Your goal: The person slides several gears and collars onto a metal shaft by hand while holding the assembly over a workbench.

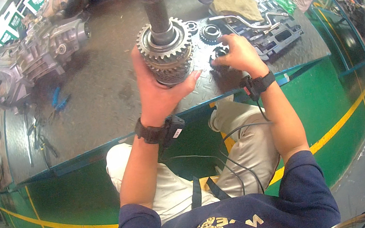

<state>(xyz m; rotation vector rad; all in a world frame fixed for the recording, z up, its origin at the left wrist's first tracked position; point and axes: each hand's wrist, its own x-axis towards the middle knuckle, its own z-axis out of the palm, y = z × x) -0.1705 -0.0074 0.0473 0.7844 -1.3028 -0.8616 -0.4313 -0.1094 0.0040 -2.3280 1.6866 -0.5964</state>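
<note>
A gear shaft stands upright on the metal workbench, with a stack of toothed gears around its lower part and a long dark shaft rising above. My left hand is wrapped around the near left side of this stack, thumb stretched across its front. To the right, my right hand reaches down to the bench, thumb and fingers closed around a small dark ring-shaped gear. Just beyond lie another small gear and a smaller metal ring. The fingers partly hide the gear in my right hand.
A gearbox housing sits at the back left. Blue-handled pliers and other hand tools lie nearer. At the right are an open tool case, a bent metal bar and a tan cloth. Cables hang from my wrists.
</note>
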